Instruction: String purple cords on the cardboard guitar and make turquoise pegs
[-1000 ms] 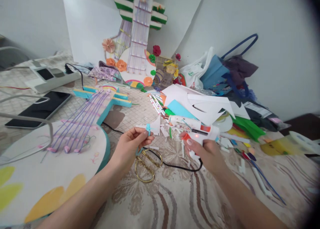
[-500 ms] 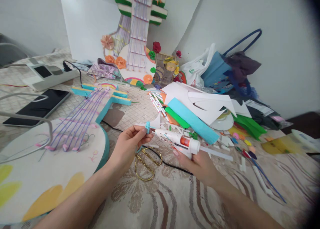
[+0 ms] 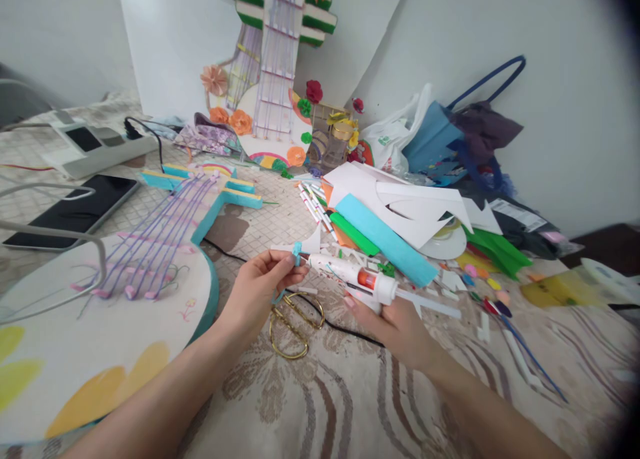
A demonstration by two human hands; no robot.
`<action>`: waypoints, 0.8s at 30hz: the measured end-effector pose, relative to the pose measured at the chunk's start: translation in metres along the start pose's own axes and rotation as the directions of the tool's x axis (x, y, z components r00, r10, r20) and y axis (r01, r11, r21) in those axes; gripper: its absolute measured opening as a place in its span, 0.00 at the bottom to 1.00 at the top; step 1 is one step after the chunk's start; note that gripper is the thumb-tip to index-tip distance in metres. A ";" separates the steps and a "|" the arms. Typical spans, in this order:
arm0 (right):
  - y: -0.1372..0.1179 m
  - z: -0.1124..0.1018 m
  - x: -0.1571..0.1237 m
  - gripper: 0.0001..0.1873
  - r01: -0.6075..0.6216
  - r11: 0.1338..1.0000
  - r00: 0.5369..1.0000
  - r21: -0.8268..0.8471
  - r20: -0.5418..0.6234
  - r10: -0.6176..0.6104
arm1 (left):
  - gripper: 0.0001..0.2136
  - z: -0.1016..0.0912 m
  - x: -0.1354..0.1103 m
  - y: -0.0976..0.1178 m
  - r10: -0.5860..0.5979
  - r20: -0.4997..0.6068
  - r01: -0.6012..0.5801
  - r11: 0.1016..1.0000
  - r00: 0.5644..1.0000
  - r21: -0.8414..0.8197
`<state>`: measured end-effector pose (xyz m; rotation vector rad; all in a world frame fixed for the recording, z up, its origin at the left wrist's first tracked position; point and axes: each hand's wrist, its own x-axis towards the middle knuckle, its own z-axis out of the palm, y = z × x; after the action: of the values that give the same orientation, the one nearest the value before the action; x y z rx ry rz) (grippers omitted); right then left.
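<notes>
Between the fingertips of my left hand (image 3: 265, 275) is a rolled strip of light-blue crepe paper (image 3: 297, 252), part of it hanging below the fingers. My right hand (image 3: 395, 325) is wrapped round the handle of a white hot glue gun (image 3: 340, 272), a clear glue stick (image 3: 430, 304) poking out of its back. The gun's nozzle points left and meets or nearly meets the blue paper; exact contact is hard to see. Just beneath my hands, gold-handled scissors (image 3: 290, 339) lie on the patterned tablecloth, their blades partly hidden.
A decorated cardboard guitar (image 3: 165, 319) lies at left beside a phone (image 3: 75, 209) and power strip (image 3: 100, 155). Another guitar (image 3: 275, 105) stands at the back. Right of centre are a blue crepe roll (image 3: 385, 239), white paper (image 3: 415, 209) and scraps. A black cord (image 3: 350, 332) runs under my hands.
The glue gun has tilted slightly and shifted a little left, toward the paper strip. My left hand has stayed nearly still, holding the blue crepe paper.
</notes>
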<state>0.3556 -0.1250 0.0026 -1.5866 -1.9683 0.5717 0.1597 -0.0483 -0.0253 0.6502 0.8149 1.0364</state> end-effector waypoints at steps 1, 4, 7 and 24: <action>-0.001 0.000 0.000 0.11 -0.002 1.000 1.000 -0.005 0.006 0.002 | 0.13 0.000 0.000 0.000 0.001 -0.002 -0.001 1.000 1.000 0.001; -0.004 -0.001 0.003 0.12 0.006 1.000 1.000 -0.014 0.007 -0.006 | 0.13 0.000 0.000 0.002 0.000 -0.009 0.000 1.000 1.000 0.013; -0.007 -0.002 0.005 0.13 0.008 1.000 1.000 -0.022 0.011 -0.007 | 0.12 0.000 -0.001 0.003 -0.001 -0.013 0.001 1.000 1.000 0.028; -0.002 0.000 0.002 0.12 -0.002 1.000 1.000 0.008 -0.007 0.002 | 0.12 0.000 -0.001 0.001 0.008 -0.006 -0.008 0.999 1.000 0.035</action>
<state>0.3538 -0.1238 0.0035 -1.5844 -1.9572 0.5735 0.1589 -0.0488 -0.0247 0.6807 0.8375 1.0341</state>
